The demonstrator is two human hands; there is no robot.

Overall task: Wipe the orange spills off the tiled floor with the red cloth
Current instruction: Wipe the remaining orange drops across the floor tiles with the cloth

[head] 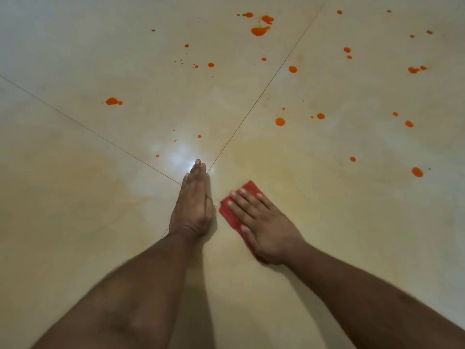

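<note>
We see a glossy beige tiled floor from above, with thin grout lines that meet near the middle of the view, just beside the fingertips of the left hand. That hand lies on the floor with its fingers straight and pressed together, pointing away from us; it holds nothing and stays flat and open, its outer edge close to the meeting of the grout lines. A bright reflection of light sits on the tile just beyond its fingertips.

Just to the right of it, the right hand lies palm down on the red cloth, fingers spread and extended, pressing the cloth flat against the floor rather than closing around it. The cloth is folded into a small pad; we see its red edges beyond the fingertips, along the thumb side and under the heel of the palm. It lies on the tile right of the grout crossing, near the left hand but not touching it.

The orange spills lie scattered over the far half of the floor: a large cluster near the far edge of the view, a blot out to the left, round drops beyond the cloth, and more spots toward the right edge. The tile around the cloth shows a faint yellowish smear and no drops.
</note>
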